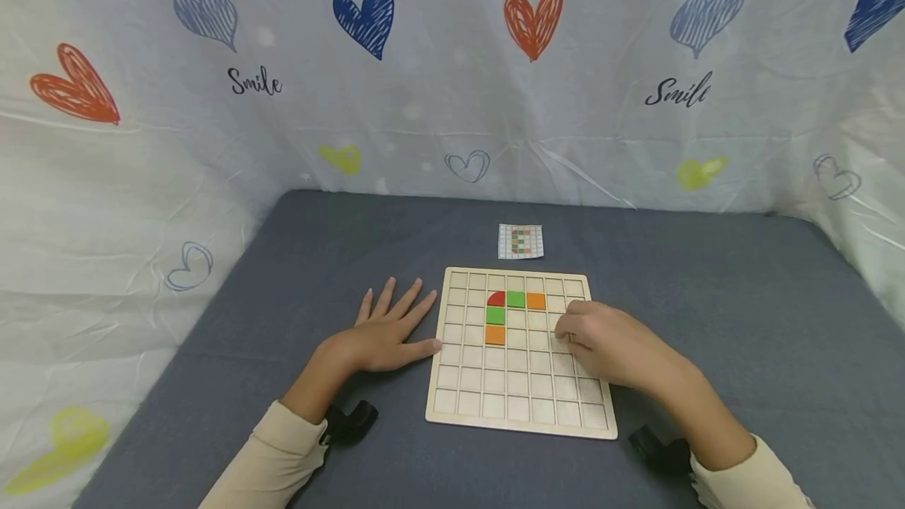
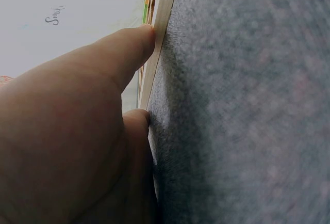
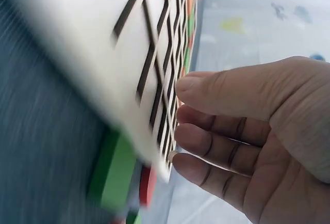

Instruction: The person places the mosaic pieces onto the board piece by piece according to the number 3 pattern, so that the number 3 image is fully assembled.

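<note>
Lying flat, squarish grid board (image 1: 518, 360), red tile (image 1: 498, 300) curving toward far-left corner

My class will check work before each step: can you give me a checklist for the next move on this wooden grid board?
1. Small white paper card with printed grid lies uncovered beyond the board: ok.
2. Pale wooden grid board lies on the dark grey cloth: ok.
3. Left hand has its thumb at the board's left edge: ok.
4. Red quarter-round tile sits within one square: ok.
5. Every square visible from above: not ok; the right hand covers some.
6. Right hand holds a tile: cannot tell.
</note>
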A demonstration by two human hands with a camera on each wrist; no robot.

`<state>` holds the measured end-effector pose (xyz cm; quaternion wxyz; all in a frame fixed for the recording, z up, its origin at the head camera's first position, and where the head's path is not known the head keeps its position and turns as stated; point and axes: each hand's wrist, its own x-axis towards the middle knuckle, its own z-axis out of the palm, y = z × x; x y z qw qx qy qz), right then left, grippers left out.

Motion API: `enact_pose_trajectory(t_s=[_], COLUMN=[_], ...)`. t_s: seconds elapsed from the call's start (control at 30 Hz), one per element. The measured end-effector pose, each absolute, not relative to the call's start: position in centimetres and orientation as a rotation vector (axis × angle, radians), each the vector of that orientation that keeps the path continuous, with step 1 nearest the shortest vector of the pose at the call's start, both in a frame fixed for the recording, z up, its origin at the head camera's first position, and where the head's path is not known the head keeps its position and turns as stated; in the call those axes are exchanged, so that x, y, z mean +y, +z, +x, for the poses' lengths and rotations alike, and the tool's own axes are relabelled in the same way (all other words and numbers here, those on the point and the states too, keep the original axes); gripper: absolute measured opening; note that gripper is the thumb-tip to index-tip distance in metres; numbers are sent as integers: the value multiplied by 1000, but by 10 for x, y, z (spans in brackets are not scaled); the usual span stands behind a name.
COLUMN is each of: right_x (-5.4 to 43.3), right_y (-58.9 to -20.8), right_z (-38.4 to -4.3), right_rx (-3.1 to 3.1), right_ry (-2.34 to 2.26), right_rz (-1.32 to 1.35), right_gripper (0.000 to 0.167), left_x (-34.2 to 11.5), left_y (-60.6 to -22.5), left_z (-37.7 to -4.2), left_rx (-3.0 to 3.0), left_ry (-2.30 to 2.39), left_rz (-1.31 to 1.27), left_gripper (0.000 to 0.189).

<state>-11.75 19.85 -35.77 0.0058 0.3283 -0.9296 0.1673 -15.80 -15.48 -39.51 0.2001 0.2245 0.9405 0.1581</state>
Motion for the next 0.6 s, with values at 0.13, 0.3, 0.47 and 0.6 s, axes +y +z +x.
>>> enact_pose_trajectory(t_s=[0.13,0.3,0.47,0.6], right_x=[221,243,257,260], right_y=[-355,-349,-349,-351], right_z=[-114,-116,-118,-119], right_rx=[-3015,-3151,-3257,-3294], right_ry=[528,516,486,474], right_rz=[891,706,585,564], right_gripper=[19,24,26,25], left_x=[-155,-155,-155,-154], left_y=[-392,-388,-387,-388], left_z=[-157,-155,-154,-155], left_rx=[2628,2633,2636,2637], left_ry=[446,412,404,410], left_rz=[643,647,644,644], left_gripper=[87,85,84,84])
